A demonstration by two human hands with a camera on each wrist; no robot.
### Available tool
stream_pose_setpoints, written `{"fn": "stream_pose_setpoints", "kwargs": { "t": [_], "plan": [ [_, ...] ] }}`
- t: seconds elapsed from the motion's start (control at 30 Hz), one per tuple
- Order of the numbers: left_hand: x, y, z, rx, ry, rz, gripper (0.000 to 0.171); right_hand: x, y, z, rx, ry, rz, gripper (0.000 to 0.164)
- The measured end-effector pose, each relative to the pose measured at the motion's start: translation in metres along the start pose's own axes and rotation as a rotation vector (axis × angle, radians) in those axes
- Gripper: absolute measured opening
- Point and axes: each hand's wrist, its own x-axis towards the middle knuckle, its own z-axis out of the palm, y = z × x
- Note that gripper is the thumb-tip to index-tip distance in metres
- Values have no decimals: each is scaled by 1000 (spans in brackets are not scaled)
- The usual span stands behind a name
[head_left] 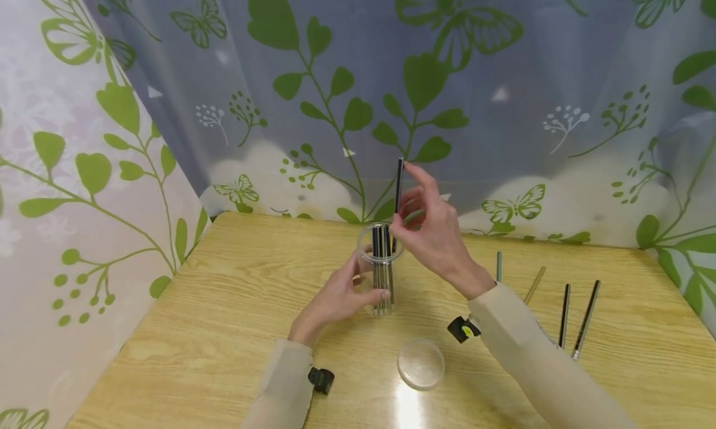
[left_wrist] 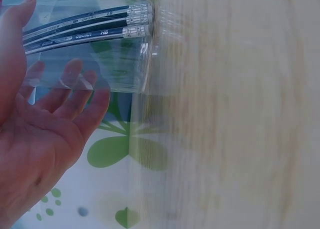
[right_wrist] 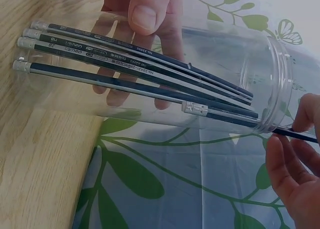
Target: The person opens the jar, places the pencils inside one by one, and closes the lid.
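Note:
My left hand (head_left: 335,295) holds a clear plastic jar (left_wrist: 120,81) upright on the table, fingers behind it and thumb across the front. Inside stand several dark striped pencils (right_wrist: 140,91), their metal-banded eraser ends at the bottom. Above the rim, my right hand (head_left: 433,230) pinches another dark pencil (head_left: 399,186) between thumb and fingers. That pencil is upright and part way through the jar's mouth; its eraser end (right_wrist: 194,108) shows inside, well above the bottom, in the right wrist view.
A round clear lid (head_left: 421,364) lies on the wooden table (head_left: 224,329) in front of the jar. To the right, beside and partly behind my right forearm, lie a green pencil (head_left: 499,266), a yellowish one (head_left: 535,284) and two dark ones (head_left: 586,320). A patterned curtain (head_left: 347,37) hangs behind.

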Motion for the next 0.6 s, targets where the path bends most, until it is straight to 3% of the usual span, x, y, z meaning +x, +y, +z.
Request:
{"fn": "stream_pose_setpoints", "kwargs": {
  "t": [0.3, 0.6],
  "plan": [
    [2, 0, 0, -3, 9, 3, 87, 2, 1, 2, 25, -34, -35, 91],
    [2, -2, 0, -13, -8, 11, 86, -1, 2, 5, -3, -91, -53, 60]
  ]
}}
